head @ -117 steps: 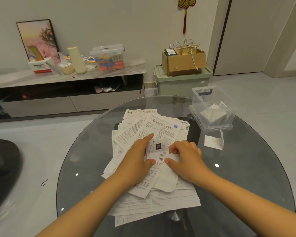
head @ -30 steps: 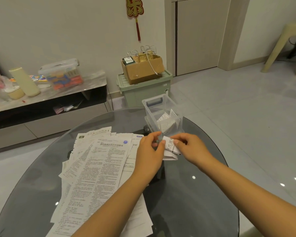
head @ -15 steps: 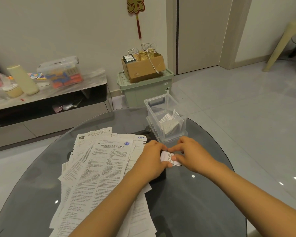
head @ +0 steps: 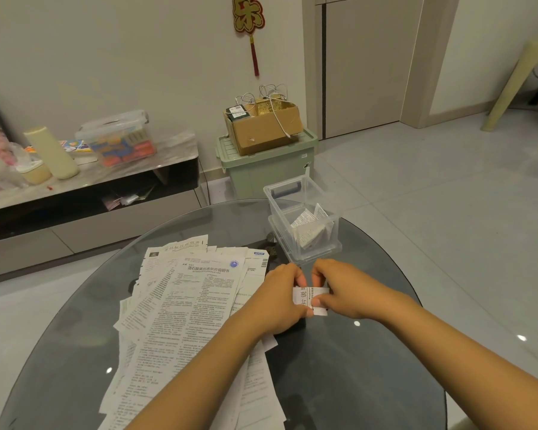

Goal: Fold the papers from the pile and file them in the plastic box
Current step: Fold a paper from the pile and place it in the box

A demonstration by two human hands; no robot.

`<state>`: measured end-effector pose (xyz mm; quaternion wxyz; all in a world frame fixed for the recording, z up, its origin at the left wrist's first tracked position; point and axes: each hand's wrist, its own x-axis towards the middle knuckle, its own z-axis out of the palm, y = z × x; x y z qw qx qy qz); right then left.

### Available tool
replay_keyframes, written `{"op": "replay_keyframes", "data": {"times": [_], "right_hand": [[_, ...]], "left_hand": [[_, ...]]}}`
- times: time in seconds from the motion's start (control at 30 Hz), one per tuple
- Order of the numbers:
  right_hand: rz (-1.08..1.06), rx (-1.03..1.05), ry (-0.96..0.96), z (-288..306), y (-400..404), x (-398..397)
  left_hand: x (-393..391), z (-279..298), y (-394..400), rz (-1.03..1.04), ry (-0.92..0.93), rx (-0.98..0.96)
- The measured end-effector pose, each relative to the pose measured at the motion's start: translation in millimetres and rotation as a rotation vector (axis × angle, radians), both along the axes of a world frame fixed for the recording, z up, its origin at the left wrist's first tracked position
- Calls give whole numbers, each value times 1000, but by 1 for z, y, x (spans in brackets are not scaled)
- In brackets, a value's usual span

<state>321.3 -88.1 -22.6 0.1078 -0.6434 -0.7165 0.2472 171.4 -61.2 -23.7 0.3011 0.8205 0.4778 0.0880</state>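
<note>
- Both hands, left hand (head: pixel 284 297) and right hand (head: pixel 343 291), pinch 1 small folded white printed paper (head: pixel 305 297) with fingers clamped, just above the round dark glass bench (head: pixel 370 367).
- Clear plastic box (head: pixel 305 221) holds several folded papers.
- Large pile of white printed papers (head: pixel 193 311) remains unfolded; task judged early.

Pale wall (head: pixel 112 57), grey tiled floor (head: pixel 432 197), low cabinet (head: pixel 84 193)

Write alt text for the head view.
Both hands, left and right, pinch a small folded paper over a glass table, just before a clear box holding folded papers. A paper pile lies left.
</note>
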Motion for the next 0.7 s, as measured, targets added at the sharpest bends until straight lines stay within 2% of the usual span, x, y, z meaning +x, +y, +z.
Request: {"op": "replay_keyframes", "data": {"times": [0.17, 0.33, 0.47, 0.7], "right_hand": [[-7, -6, 52, 3, -6, 1], [-31, 137, 52, 12, -9, 4], [-50, 211, 49, 15, -11, 6], [-76, 137, 39, 11, -12, 6]], "left_hand": [[-1, 1, -2, -12, -27, 5], [-4, 6, -4, 106, -277, -40], [-2, 8, -6, 150, -270, 50], [-2, 2, -11, 231, -248, 40]]}}
